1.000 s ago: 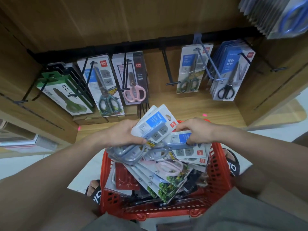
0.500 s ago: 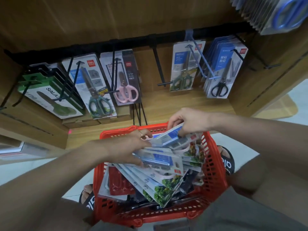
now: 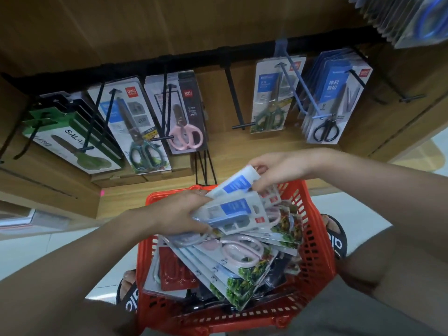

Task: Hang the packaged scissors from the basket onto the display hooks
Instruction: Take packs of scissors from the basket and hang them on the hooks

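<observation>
Blue-labelled scissors pack (image 3: pixel 238 184) now lifting clear of the bundle over the red basket (image 3: pixel 315 238), pinched at its top edge in the right hand's (image 3: pixel 278 169) grip, having left the fan it lay in a second ago. Left hand's (image 3: pixel 179 214) grip clenching the remaining blue packs (image 3: pixel 236 214) above the heap. Probably heading next for the bare black hook (image 3: pixel 234 98) between hanging packs.

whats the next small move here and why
Probably lift the blue-label pack free with the right hand, toward the bare black hook. That hand already pinches its top edge, while the left hand holds the other packs over the red basket.
</observation>
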Motion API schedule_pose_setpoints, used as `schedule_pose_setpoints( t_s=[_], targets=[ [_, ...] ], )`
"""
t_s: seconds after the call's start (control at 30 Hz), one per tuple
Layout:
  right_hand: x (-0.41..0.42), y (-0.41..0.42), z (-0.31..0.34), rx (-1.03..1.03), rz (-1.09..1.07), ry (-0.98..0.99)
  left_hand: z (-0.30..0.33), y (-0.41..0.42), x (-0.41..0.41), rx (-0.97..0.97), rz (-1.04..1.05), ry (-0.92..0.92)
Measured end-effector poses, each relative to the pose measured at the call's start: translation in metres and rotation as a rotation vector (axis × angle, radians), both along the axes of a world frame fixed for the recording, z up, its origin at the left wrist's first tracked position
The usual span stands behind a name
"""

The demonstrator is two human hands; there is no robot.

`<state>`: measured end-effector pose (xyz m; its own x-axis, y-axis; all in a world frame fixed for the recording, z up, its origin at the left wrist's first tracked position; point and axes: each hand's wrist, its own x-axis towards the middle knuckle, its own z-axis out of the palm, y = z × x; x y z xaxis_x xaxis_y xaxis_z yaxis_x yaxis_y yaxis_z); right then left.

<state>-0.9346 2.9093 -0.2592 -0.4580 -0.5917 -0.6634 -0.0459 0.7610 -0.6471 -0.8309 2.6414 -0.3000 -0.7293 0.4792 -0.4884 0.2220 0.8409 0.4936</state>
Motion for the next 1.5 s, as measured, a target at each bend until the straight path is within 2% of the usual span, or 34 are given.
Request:
schedule_pose_setpoints(
  t_s=[0.17,0.3,0.37,0.5,0.63,0.83,1.07,1.23,1.5],
  targets=[
    [-0.008,0.018,0.004,-0.176,-0.446,-0.079,0.009,-0.025,0.005,0.231,0.324,-0.103],
    [0.01,0.016,-0.008,-0.185,-0.562,-0.179,0.016,-0.03,0.019,0.426,0.414,-0.308],
    [0.02,0.012,-0.016,-0.253,-0.709,-0.263,0.019,-0.028,0.024,0.496,0.446,-0.399],
    [0.034,0.002,-0.024,-0.367,-0.954,-0.443,0.018,-0.026,0.029,0.591,0.57,-0.453],
    [0.048,-0.01,-0.028,-0.432,-0.929,-0.559,0.024,-0.019,0.025,0.798,0.671,-0.536],
    [0.047,-0.013,-0.03,-0.498,-1.003,-0.467,0.026,-0.018,0.017,0.926,0.769,-0.553],
    [0.044,0.006,-0.021,-0.37,-0.93,-0.145,0.028,-0.027,0.006,0.796,0.892,-0.432],
    [0.041,0.017,-0.016,-0.391,-0.848,-0.053,0.032,-0.031,0.002,0.716,0.907,-0.35],
    [0.041,0.022,-0.014,-0.415,-0.723,0.054,0.027,-0.03,0.002,0.648,0.976,-0.315]
  ],
)
